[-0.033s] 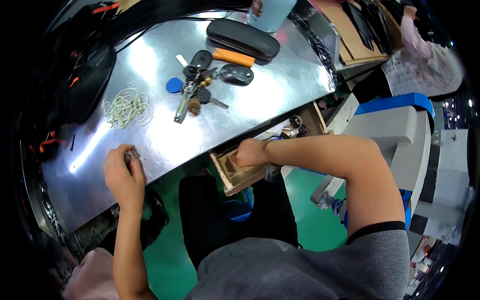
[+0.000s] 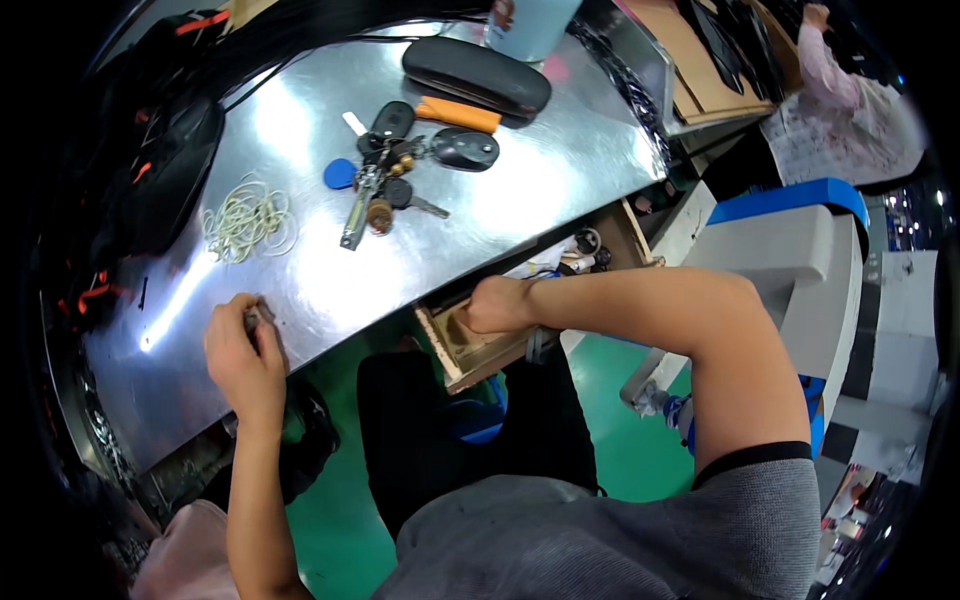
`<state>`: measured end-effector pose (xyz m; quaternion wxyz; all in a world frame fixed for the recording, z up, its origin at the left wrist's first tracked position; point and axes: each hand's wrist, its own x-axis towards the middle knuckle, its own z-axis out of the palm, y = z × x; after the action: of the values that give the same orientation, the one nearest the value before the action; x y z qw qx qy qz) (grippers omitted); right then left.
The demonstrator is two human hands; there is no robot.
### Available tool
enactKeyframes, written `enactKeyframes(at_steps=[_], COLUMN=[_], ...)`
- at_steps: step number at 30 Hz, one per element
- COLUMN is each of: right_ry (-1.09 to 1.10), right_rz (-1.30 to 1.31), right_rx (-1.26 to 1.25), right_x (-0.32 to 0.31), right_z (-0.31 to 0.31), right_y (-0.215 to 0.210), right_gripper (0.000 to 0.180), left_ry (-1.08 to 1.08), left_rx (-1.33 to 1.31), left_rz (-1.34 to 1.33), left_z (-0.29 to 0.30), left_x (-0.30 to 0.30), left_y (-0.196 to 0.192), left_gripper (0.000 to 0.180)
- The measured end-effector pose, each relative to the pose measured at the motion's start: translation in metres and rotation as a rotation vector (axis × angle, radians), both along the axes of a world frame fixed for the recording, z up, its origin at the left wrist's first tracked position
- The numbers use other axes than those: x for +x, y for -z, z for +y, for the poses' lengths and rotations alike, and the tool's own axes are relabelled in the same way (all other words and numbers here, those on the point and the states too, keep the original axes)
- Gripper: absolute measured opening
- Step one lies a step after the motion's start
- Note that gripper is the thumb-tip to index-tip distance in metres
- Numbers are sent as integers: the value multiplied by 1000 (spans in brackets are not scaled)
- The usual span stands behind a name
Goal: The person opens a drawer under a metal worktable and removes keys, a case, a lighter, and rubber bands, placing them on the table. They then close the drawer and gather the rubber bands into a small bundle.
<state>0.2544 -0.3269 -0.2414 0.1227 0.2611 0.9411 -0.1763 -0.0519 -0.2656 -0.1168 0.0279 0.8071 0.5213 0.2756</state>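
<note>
My left hand is closed at the table's near edge, thumb and fingers curled round a small greyish thing that mostly stays hidden. My right hand reaches down into an open wooden drawer under the tabletop. Its fingers are curled and point into the drawer's left end, so what they grip, if anything, is out of sight. Beyond the left hand lies a tangle of pale rubber bands. Right of them is a bunch of keys with a blue tag and car key fobs.
On the metal table also lie an orange cylinder and a black glasses case. A black bag occupies the left side. Small items and white paper fill the drawer. A blue-edged grey chair and another person are at right.
The table and its objects appear slightly further left in the picture. Both hands keep nearly the same pose and place.
</note>
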Motion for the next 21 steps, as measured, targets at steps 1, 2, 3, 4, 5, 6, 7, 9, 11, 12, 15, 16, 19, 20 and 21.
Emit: enactKeyframes(at_steps=[1, 2, 3, 4, 5, 6, 7, 9, 11, 12, 15, 16, 19, 20, 21], right_ry=[29, 114, 202, 251, 283, 300, 311, 415, 537, 525, 571, 587, 643, 664, 689], right_rz=[10, 61, 55, 83, 115, 96, 77, 257, 420, 468, 726, 757, 786, 784, 793], right_rx=[-8, -117, -177, -212, -248, -295, -340, -676, -846, -764, -615, -552, -411, -372, -327], right_x=[0, 1, 5, 8, 6, 0, -7, -17, -27, -34, -52, -60, -81, -84, -84], right_z=[-1, 2, 5, 7, 12, 16, 22, 27, 34, 43, 75, 87, 120, 127, 131], right_y=[-6, -19, -34, -45, -57, -83, -109, -146, -185, -196, -222, -222, -216, -210, -203], right_gripper=[17, 20, 24, 24, 24, 25, 26, 14, 8, 9, 10, 10, 12, 15, 18], left_ry=[9, 10, 13, 22, 14, 15, 16, -5, 10, 8, 3, 9, 21, 25, 29], left_rx=[-2, -16, -21, -22, -22, -16, -25, -40, -44, -37, -10, 1, 27, 26, 24], left_rz=[-6, 7, 12, 14, 20, 17, 16, 13, 13, 20, 33, 33, 50, 53, 56], left_z=[0, -1, -1, -1, -2, -1, -1, -1, 1, 1, 1, 1, 1, 2, 4], left_x=[1, 2, 3, 4, 2, 0, 1, 0, 3, 4, -1, -2, 0, 1, 2], left_y=[-1, -2, -2, -1, -3, -1, 0, 0, -1, -1, -2, -3, -4, -5, -6], left_gripper=[22, 22, 22, 22, 22, 22, 22, 21, 22, 22, 23, 23, 23, 23, 23])
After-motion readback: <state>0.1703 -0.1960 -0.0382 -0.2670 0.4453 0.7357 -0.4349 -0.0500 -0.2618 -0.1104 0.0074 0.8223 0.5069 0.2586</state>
